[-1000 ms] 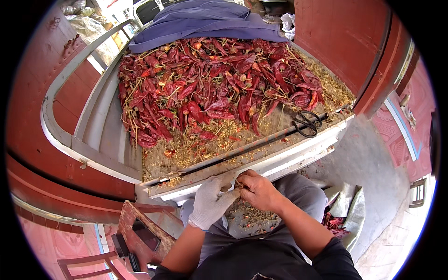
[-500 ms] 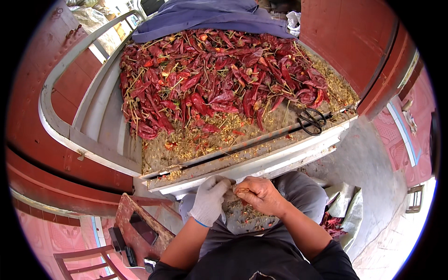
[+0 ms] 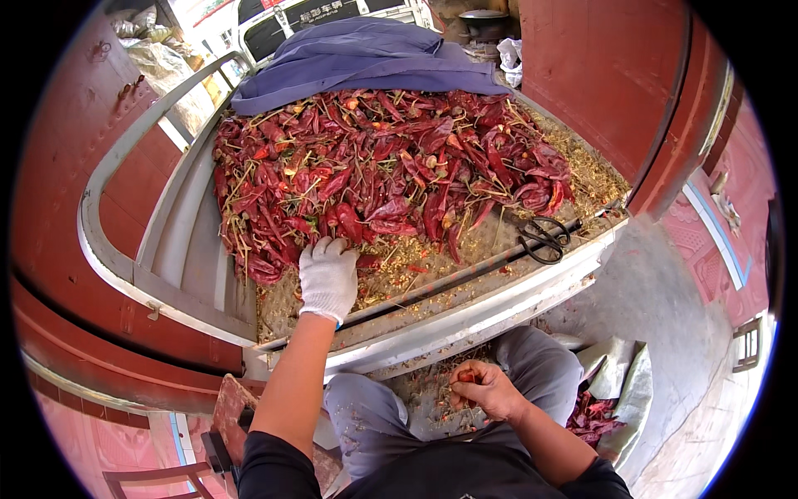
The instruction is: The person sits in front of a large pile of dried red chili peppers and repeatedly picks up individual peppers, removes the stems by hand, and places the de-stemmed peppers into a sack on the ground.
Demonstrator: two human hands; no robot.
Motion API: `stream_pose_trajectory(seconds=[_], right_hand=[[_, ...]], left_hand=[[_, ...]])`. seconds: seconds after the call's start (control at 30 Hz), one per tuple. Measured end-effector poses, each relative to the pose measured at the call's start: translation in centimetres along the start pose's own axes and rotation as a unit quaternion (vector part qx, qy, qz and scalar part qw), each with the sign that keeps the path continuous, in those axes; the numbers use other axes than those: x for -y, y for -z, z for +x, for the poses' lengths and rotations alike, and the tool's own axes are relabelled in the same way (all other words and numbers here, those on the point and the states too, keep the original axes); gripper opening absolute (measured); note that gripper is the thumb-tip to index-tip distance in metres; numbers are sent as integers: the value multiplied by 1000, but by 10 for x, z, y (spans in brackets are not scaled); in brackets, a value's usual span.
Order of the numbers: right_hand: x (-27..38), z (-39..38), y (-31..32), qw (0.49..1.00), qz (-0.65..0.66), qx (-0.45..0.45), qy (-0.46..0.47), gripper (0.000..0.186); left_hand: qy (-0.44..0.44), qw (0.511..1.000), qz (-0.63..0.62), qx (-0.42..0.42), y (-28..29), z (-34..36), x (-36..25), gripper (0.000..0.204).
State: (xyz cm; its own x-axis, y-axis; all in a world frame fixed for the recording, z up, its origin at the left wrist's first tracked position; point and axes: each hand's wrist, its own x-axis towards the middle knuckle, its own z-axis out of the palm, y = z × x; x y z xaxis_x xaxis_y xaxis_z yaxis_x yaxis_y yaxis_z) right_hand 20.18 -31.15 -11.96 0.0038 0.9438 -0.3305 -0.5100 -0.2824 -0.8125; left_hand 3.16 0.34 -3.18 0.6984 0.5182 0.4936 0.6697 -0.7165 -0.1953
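Over on the left, my gloved left hand (image 3: 327,279) lies palm down with fingers spread loosely on the near edge of the heap of dried red chillies (image 3: 391,179), touching them without gripping any. They fill the grey tray (image 3: 179,249), a blue cloth (image 3: 366,62) covering its far end. Further right, black scissors (image 3: 544,237) lie among seeds by the tray's front edge. Down over my lap, my bare right hand (image 3: 486,391) is curled around one small chilli piece (image 3: 467,377).
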Motion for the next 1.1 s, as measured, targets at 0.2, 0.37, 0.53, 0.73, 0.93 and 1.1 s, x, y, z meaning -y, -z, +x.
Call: stream_pose_trajectory(seconds=[0.2,0.37,0.53,0.73,0.93,1.1], right_hand=[[8,5,-1,998,-42,-34,29,12],[45,22,-19,965,-171,-105,171,19],[101,67,-42,867,-356,-149,316,28],[115,113,-63,828,-530,7,183,46],[107,95,-48,836,-508,93,185,37],[128,76,-63,756,-617,166,141,31]], left_hand=[[12,1000,-15,4,17,-3,6,17],[7,996,-87,8,57,-19,-21,16],[-27,997,-70,21,60,-43,-28,15],[-65,986,-153,6,67,-56,-48,23],[-124,977,-131,110,92,-60,-40,22],[-232,953,-114,159,106,-64,-43,11]])
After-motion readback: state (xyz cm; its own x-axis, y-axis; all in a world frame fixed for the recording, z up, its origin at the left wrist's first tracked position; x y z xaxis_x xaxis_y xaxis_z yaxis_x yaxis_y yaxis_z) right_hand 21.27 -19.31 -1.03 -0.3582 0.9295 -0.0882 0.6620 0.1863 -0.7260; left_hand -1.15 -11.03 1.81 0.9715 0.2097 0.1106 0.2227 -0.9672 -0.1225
